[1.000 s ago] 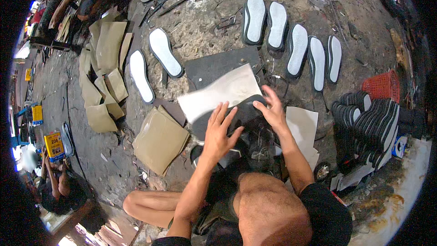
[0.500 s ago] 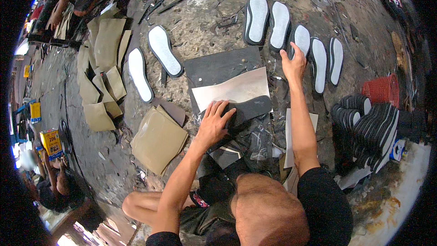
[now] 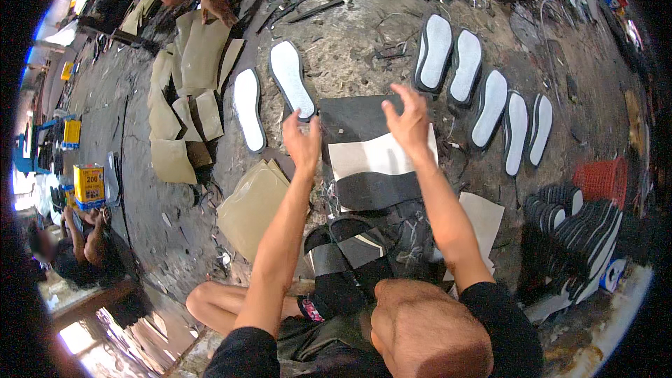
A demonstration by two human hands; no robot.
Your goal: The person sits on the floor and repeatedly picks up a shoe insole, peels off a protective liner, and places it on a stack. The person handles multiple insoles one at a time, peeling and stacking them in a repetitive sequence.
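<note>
My left hand reaches to the lower end of a white-topped sole, thumb and fingers apart around its tip; contact is hard to tell. Another white-topped sole lies left of it. My right hand hovers over a dark square board, fingers spread and holding nothing. On that board rests a pale beige sheet, with a black sole-shaped piece along its near side. Several more white-topped soles, such as this one, lie in a row to the right.
Olive-beige sheets lie stacked at left; another person's hand touches a farther pile. At right stand a red basket and stacked soles. A yellow can and another person are far left.
My left hand has left the black piece and moved up to the white-topped sole. My right hand has come left from the row of soles. Another person's hand has reached the far sheets.
</note>
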